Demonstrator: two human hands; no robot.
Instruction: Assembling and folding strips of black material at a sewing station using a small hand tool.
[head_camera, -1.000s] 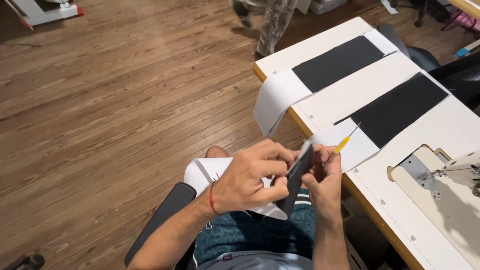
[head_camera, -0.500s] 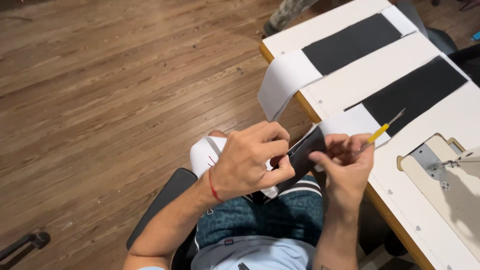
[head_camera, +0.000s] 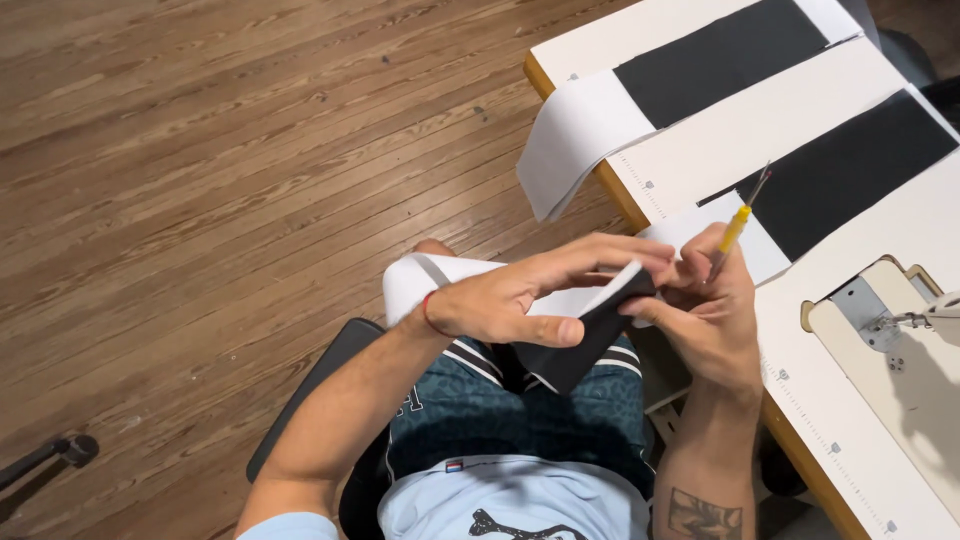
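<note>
Step, as judged: seam picking. Left hand (head_camera: 505, 300) pinches black-and-white fabric strip (head_camera: 575, 335) over lap, beside table (head_camera: 800, 400). Right hand (head_camera: 705, 310) closed on yellow seam ripper (head_camera: 733, 228), also steadying strip. Next: tip into stitch, fabric taut.

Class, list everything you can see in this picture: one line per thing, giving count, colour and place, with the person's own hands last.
Fabric piece: one, black and white, held over the lap.
Seam ripper: one, yellow handle, in the right hand.
Black fabric panels: two, on the table.
White fabric strips: several, over the table edge.
Table: one, white top, right.
Sewing machine: one, cream, right edge.
Chair: one, black.
Floor: wooden, brown.
Left hand: gripping fabric.
Right hand: gripping fabric and ripper.
</note>
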